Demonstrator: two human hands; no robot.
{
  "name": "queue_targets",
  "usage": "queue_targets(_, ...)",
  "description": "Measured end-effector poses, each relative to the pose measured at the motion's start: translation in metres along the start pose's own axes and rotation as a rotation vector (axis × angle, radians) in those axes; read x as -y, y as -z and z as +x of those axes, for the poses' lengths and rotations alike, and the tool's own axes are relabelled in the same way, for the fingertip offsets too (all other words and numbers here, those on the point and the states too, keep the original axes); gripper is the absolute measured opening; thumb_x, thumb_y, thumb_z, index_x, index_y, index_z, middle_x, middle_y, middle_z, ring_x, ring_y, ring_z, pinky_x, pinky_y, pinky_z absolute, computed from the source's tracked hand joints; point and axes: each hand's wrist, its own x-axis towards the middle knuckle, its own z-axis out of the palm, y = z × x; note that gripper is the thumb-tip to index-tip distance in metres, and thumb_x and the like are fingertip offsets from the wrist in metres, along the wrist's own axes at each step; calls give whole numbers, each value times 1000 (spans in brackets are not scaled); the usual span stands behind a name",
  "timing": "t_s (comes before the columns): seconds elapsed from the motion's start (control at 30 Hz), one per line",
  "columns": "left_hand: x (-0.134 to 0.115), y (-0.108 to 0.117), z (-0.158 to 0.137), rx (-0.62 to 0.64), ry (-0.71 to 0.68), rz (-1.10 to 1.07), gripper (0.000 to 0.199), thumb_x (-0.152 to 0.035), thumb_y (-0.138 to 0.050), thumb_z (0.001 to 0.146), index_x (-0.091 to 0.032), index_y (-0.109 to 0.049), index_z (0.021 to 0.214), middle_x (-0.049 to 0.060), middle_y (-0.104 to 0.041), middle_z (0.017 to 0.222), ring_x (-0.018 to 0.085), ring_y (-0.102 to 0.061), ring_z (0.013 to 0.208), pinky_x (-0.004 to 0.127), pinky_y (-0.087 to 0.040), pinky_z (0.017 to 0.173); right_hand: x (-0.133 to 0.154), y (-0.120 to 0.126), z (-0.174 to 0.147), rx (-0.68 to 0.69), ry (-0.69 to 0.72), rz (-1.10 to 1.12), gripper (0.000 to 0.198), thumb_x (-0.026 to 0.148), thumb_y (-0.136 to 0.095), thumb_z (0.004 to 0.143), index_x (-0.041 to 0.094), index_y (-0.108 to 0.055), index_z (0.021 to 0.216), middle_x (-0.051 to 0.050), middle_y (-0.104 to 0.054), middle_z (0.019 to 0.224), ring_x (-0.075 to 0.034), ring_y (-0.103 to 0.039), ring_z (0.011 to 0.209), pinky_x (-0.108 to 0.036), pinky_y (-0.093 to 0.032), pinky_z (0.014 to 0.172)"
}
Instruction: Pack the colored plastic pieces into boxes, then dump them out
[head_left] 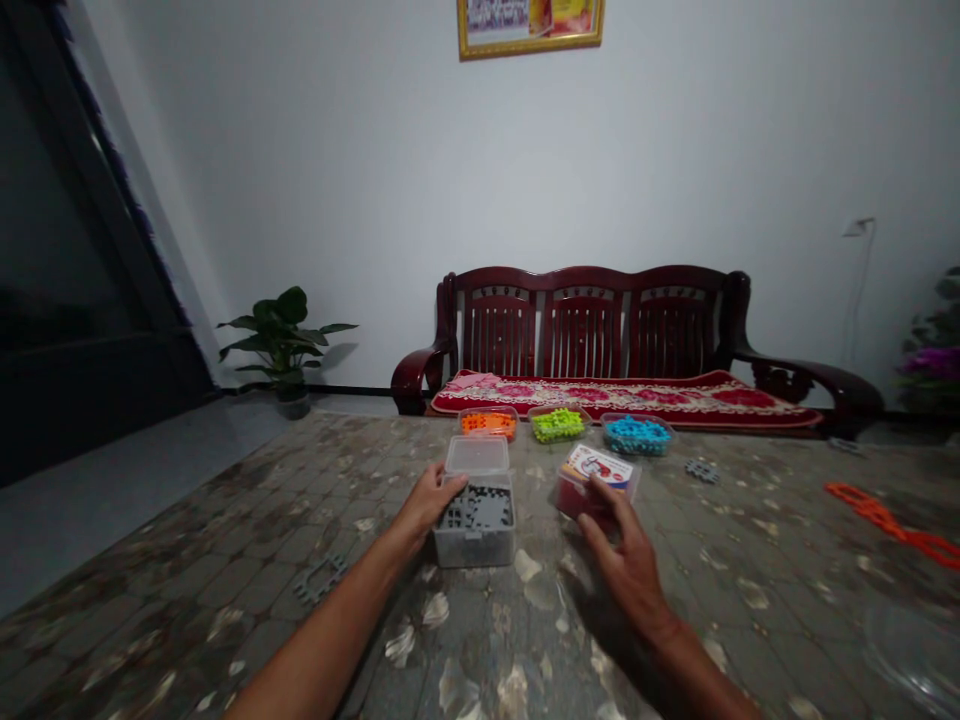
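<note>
My left hand [430, 502] grips the left rim of a clear plastic box [474, 548], its thumb over the edge. Flat grey interlocking pieces [484, 507] fill that box, and its hinged lid [478, 455] stands raised at the back. To the right is a smaller clear box [568, 497] with a printed label on top and dark red contents. My right hand [619, 540] is at its near side, fingers apart, the index tip overlapping the label. Whether those fingertips touch the box I cannot tell.
Behind stand tubs of orange [487, 426], lime green [558, 425] and blue pieces [637, 434]. Loose grey pieces [321, 580] lie left, another grey piece [702, 471] right, near a joined orange strip [892, 522]. A clear lid [919, 655] lies front right. A wooden bench [585, 310] stands beyond the table.
</note>
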Motion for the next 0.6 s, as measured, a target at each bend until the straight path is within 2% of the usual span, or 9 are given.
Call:
queue_targets(0.13, 4, 1, -1, 146, 85, -108, 54, -43, -87, 67, -13, -67, 107, 13, -78, 96, 28, -76, 86, 38, -61, 77, 12, -41, 11, 145, -219, 227, 62, 53, -66, 81, 23, -59, 135, -12, -62, 139, -30, -60, 125, -46, -47, 107)
queue_targets(0.23, 8, 2, 0, 168, 119, -144, 51, -40, -89, 63, -13, -68, 102, 12, -79, 92, 28, -76, 83, 36, -61, 74, 10, -69, 31, 206, -369, 337, 69, 60, -70, 75, 22, -61, 132, -12, -62, 140, -32, -56, 130, -45, -46, 108)
queue_targets(0.33, 11, 1, 3, 153, 131, -162, 51, -36, -88, 63, -14, -67, 104, 9, -78, 90, 26, -76, 82, 34, -60, 74, 6, -96, 47, 224, -476, 373, 66, 63, -73, 71, 23, -66, 123, -11, -66, 133, -32, -55, 130, -43, -49, 102)
queue_targets(0.47, 13, -1, 2, 142, 132, -169, 55, -32, -88, 61, -16, -64, 108, 7, -78, 89, 24, -75, 81, 33, -59, 74, 6, -128, 51, 264, -559, 475, 54, 56, -75, 67, 24, -67, 109, -8, -76, 102, -28, -69, 103, -36, -56, 81)
queue_targets(0.6, 12, 1, 0, 146, 123, -161, 58, -31, -88, 61, -17, -62, 111, 6, -77, 92, 24, -75, 82, 33, -58, 75, 8, -140, 46, 283, -621, 508, 44, 43, -73, 63, 23, -64, 102, -4, -75, 82, -23, -70, 75, -31, -55, 63)
